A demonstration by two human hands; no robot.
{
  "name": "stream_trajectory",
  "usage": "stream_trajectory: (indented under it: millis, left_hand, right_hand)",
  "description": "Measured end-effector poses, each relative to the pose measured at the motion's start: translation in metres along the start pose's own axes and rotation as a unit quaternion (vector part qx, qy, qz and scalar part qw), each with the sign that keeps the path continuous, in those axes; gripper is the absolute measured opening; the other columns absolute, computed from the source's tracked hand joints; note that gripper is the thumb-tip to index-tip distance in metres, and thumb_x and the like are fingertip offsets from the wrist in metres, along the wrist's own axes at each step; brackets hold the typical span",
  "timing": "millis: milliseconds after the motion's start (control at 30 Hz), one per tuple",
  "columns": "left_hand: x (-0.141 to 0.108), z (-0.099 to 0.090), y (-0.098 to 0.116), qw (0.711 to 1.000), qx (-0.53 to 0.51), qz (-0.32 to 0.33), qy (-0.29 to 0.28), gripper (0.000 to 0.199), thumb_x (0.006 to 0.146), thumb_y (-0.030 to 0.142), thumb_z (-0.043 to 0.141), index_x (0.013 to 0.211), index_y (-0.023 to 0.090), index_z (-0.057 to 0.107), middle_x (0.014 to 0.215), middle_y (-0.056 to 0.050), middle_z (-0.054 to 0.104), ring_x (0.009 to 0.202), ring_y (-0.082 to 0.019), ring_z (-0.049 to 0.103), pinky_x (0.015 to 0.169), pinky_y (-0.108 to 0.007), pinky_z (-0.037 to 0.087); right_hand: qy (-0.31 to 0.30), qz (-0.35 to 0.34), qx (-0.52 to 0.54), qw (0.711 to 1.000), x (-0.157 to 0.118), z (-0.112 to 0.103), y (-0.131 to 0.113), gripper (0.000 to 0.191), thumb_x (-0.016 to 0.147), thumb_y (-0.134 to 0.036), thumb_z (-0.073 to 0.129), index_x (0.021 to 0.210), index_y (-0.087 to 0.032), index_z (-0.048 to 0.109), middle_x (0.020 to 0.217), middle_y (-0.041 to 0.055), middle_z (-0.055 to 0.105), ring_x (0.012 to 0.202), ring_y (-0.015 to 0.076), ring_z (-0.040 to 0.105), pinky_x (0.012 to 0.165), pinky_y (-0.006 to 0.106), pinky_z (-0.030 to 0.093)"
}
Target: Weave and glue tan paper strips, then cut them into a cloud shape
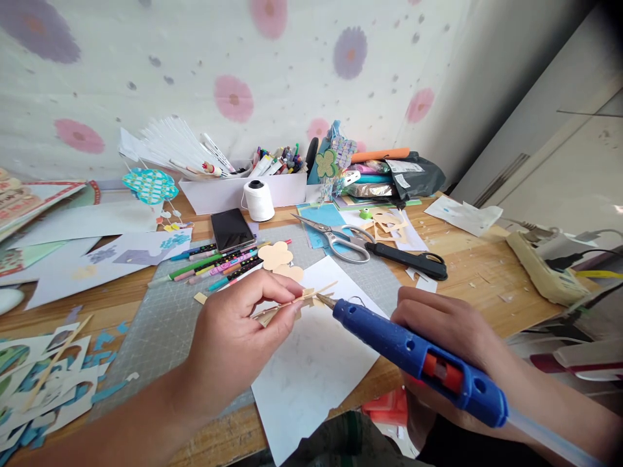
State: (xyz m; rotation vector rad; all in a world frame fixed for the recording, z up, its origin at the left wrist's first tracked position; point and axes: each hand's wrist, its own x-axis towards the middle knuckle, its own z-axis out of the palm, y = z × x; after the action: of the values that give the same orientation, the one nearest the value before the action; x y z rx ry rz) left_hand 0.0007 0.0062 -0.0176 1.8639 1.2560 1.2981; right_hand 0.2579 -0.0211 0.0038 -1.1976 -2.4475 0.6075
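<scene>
My left hand pinches a thin tan paper piece between thumb and fingertips, above a white sheet. Most of that piece is hidden behind the fingers, so its full shape does not show. My right hand is wrapped round a blue hot glue gun with a clear glue stick coming out of its back. The gun's metal nozzle points left, right at the edge of the tan piece; whether they touch, I cannot tell. Tan flower-shaped cutouts lie just beyond my left hand.
Scissors, a black-handled tool, markers, a phone and a thread spool stand beyond my hands. Paper scraps cover the left front. A power strip with cables sits at the right edge.
</scene>
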Motion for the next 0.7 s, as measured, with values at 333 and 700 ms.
stream_trajectory:
  millis: [333, 700]
  left_hand:
    - [-0.0008, -0.0017, 0.0003, 1.000, -0.026, -0.016, -0.005, 0.015, 0.077, 0.014, 0.065, 0.069, 0.026, 0.060, 0.082, 0.001, 0.072, 0.082, -0.017, 0.069, 0.071, -0.024, 0.056]
    - [0.0052, -0.0036, 0.0031, 0.988, -0.079, -0.125, -0.043, 0.015, 0.075, 0.020, 0.069, 0.064, 0.023, 0.060, 0.078, -0.001, 0.068, 0.083, -0.020, 0.066, 0.071, -0.028, 0.053]
  right_hand:
    - [0.038, -0.033, -0.033, 0.998, -0.0018, 0.0026, 0.0003, 0.006, 0.082, -0.019, 0.052, 0.078, -0.019, 0.049, 0.072, -0.0018, 0.043, 0.059, 0.0130, 0.041, 0.053, 0.027, 0.029]
    - [0.069, -0.049, -0.066, 0.994, -0.0052, 0.0015, 0.0015, 0.004, 0.082, -0.020, 0.054, 0.086, -0.020, 0.053, 0.075, 0.0020, 0.049, 0.062, 0.0169, 0.047, 0.055, 0.030, 0.034]
